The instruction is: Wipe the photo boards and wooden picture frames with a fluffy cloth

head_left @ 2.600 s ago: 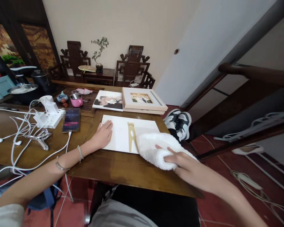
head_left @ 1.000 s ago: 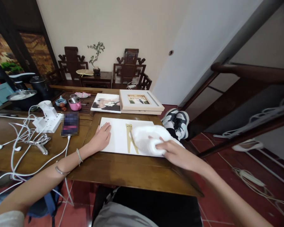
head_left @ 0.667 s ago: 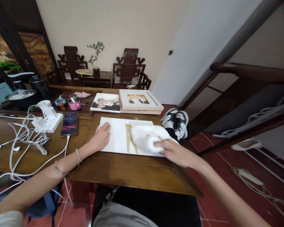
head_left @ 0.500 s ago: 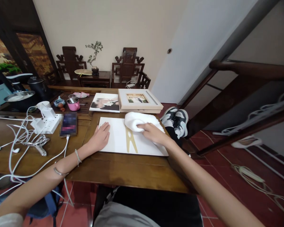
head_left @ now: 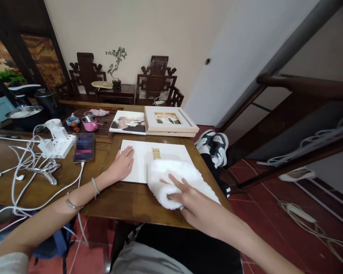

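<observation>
A white flat board point(head_left: 140, 161) lies face down on the wooden table point(head_left: 125, 203), with a tan stand piece point(head_left: 156, 153) on its back. My left hand point(head_left: 122, 164) rests flat on the board's left edge, fingers stretched out. My right hand point(head_left: 185, 198) presses a folded white fluffy cloth point(head_left: 171, 177) onto the near right part of the board, fingers spread over the cloth. The cloth hides most of the stand piece.
Behind the board lie a photo print point(head_left: 128, 122) and a light wooden picture frame point(head_left: 170, 121). To the left are a phone point(head_left: 84, 147), a white power strip point(head_left: 57, 144) with tangled cables, and a pink cup point(head_left: 90, 123). Sneakers point(head_left: 214, 144) and stair rails stand to the right.
My right hand swept the cloth from the board's near right edge to its far side, then back toward me onto the near edge. My left hand has stayed put.
</observation>
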Demonstrator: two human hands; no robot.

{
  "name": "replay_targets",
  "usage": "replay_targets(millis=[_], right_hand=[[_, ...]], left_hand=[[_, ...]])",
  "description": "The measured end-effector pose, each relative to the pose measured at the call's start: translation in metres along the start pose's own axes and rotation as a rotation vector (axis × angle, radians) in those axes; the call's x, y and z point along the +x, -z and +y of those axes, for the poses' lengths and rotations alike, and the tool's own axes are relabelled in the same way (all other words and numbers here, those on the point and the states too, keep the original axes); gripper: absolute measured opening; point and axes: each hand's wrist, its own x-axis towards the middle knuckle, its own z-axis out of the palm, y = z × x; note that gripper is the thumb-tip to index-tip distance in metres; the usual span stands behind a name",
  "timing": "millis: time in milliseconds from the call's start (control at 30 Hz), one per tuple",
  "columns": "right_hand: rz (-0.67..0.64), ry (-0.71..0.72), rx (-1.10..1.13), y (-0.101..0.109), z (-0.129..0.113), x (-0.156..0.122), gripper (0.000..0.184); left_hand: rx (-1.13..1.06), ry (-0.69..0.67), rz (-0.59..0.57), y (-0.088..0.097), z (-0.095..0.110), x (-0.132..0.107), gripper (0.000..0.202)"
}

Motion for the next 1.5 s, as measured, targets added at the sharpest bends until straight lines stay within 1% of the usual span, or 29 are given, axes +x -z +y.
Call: replay_targets(millis=[33,100,233,300,367,433,467,533,633,700,767,833,867,933,1000,1067,1167,1233,1267,1300,1367,1500], right_hand=[[-0.002,0.007,0.003,0.002,0.002,0.003,0.056],[0.022,0.017,0.003,0.006,0.012,0.018,0.056],[0.126,0.005,-0.059,0.015,0.04,0.072,0.057],[0.181,-0.024,-0.121,0.021,0.05,0.099,0.057],[0.222,-0.055,-0.177,0.024,0.053,0.117,0.055],[0.24,-0.072,-0.21,0.022,0.05,0.124,0.053],[0.241,-0.073,-0.221,0.02,0.047,0.123,0.053],[0.229,-0.067,-0.25,0.011,0.037,0.111,0.054],[0.185,-0.041,-0.272,-0.004,0.016,0.078,0.057],[0.131,-0.009,-0.251,-0.012,0.0,0.052,0.057],[0.069,0.032,-0.213,-0.016,-0.013,0.03,0.054],[0.022,0.06,-0.178,-0.017,-0.022,0.019,0.051],[0.011,0.067,-0.167,-0.015,-0.024,0.018,0.051],[0.02,0.069,-0.163,-0.011,-0.022,0.026,0.053],[0.07,0.058,-0.182,-0.006,-0.013,0.047,0.057],[0.125,0.042,-0.218,0.002,-0.001,0.075,0.059],[0.164,0.013,-0.294,0.012,0.014,0.116,0.059],[0.178,-0.002,-0.333,0.016,0.02,0.132,0.059],[0.18,-0.005,-0.343,0.016,0.02,0.135,0.059],[0.177,-0.001,-0.349,0.015,0.019,0.134,0.059],[0.162,0.026,-0.351,0.01,0.013,0.122,0.06],[0.119,0.116,-0.318,-0.007,-0.013,0.072,0.059]], left_hand=[[0.0,-0.005,0.001,0.0,0.0,0.0,0.048],[0.0,-0.015,0.006,0.0,-0.001,0.0,0.048],[-0.005,-0.02,0.011,-0.001,-0.003,0.0,0.047],[-0.011,-0.021,0.007,-0.002,-0.003,0.001,0.047],[-0.02,-0.02,0.002,-0.002,-0.004,0.001,0.048],[-0.029,-0.02,0.002,-0.002,-0.005,0.001,0.048],[-0.033,-0.021,0.006,-0.003,-0.005,0.001,0.048],[-0.038,-0.026,0.017,-0.004,-0.006,0.001,0.047],[-0.034,-0.023,0.022,-0.005,-0.005,0.001,0.047],[-0.024,-0.014,0.017,-0.004,-0.003,0.0,0.047],[-0.013,-0.008,0.008,-0.001,0.0,0.0,0.047],[-0.006,-0.008,-0.002,0.001,0.001,0.0,0.048],[-0.007,-0.007,-0.006,0.001,0.002,-0.001,0.048],[-0.016,-0.006,-0.008,0.002,0.002,-0.001,0.048],[-0.033,-0.007,-0.001,0.001,0.001,-0.001,0.048],[-0.047,-0.013,0.008,0.0,0.0,0.0,0.047],[-0.048,-0.017,0.004,-0.002,-0.003,0.001,0.047],[-0.048,-0.017,0.002,-0.004,-0.004,0.001,0.048],[-0.05,-0.017,0.003,-0.004,-0.005,0.001,0.049],[-0.053,-0.02,0.005,-0.004,-0.005,0.002,0.049],[-0.056,-0.027,0.003,-0.003,-0.005,0.001,0.048],[-0.032,-0.025,-0.011,0.0,-0.002,-0.001,0.05]])
